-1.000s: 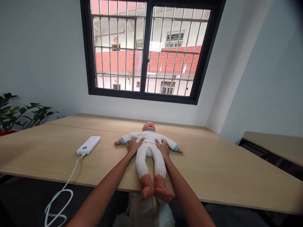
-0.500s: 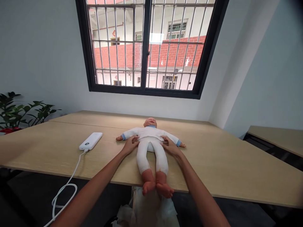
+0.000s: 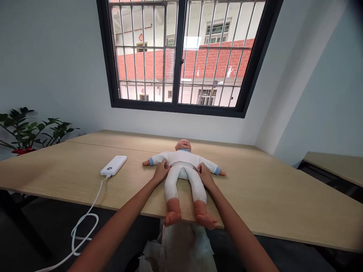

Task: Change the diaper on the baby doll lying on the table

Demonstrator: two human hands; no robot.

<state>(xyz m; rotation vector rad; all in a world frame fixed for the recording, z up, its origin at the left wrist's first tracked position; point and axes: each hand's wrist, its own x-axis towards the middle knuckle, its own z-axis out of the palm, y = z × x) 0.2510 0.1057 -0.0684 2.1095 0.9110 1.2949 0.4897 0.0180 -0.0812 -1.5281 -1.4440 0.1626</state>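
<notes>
Hands back in tight vs 0.5 s ago: left hand [image 3: 161, 170] & right hand [image 3: 204, 174], fingers pinched narrow on the waist of the doll [image 3: 183, 166], face-up mid-frame on the bench [image 3: 269, 204], legs now splayed, feet past the near edge.

Nothing readable on the doll [image 3: 183, 166]; the red sign [image 3: 141, 37] at 11 o'clock and the power bank display [image 3: 109, 169] are too small.

Bright, even daylight from the barred window [image 3: 185, 56]; soft shadows; sharp focus; wide-angle stretching at the edges
</notes>
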